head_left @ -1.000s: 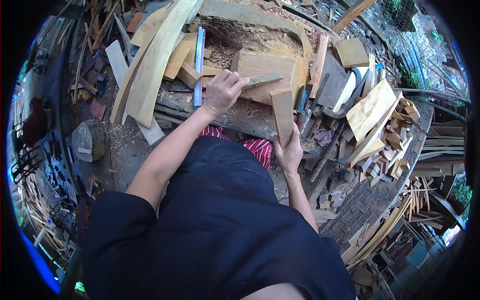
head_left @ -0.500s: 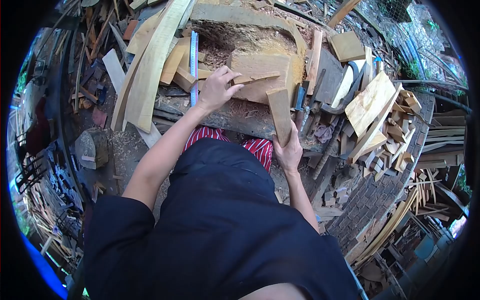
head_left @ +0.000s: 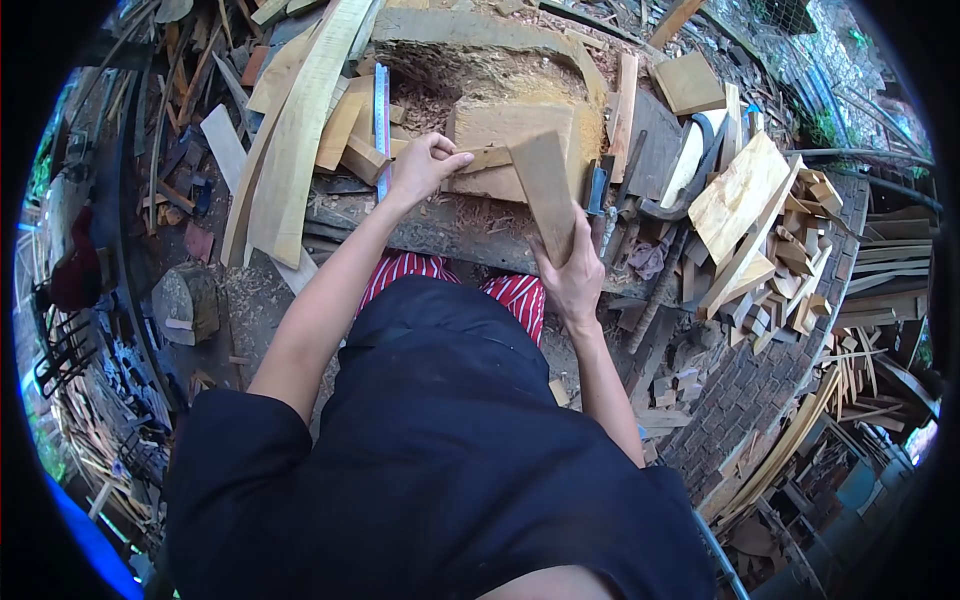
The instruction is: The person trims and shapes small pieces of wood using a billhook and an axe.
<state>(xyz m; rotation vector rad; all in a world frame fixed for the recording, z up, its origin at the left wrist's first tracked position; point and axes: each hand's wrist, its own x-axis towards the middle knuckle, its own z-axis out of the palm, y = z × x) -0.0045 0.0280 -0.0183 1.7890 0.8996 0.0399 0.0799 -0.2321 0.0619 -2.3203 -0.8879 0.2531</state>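
Observation:
My left hand (head_left: 425, 168) pinches the left end of a thin wood strip (head_left: 484, 159), held low over a wooden block (head_left: 500, 125). Fingers of my right hand (head_left: 572, 262) are wrapped round the lower end of a flat wooden board (head_left: 545, 185). That board slants up and to the left, and its upper part overlaps the right end of the strip in view, so that end is hidden. Whether board and strip touch, I cannot tell. A blue-edged ruler (head_left: 382, 125) lies just left of the block.
Long curved planks (head_left: 305, 130) lean at the left. A blue-handled tool (head_left: 597, 190) stands right of the block. Further right are a square wood piece (head_left: 690, 84), a broad light slab (head_left: 738, 198) and a pile of small offcuts (head_left: 800, 250). A round stump (head_left: 187, 303) sits lower left.
The board in my right hand has moved left and up, now overlapping the strip's right end. My left hand has shifted slightly left with the strip.

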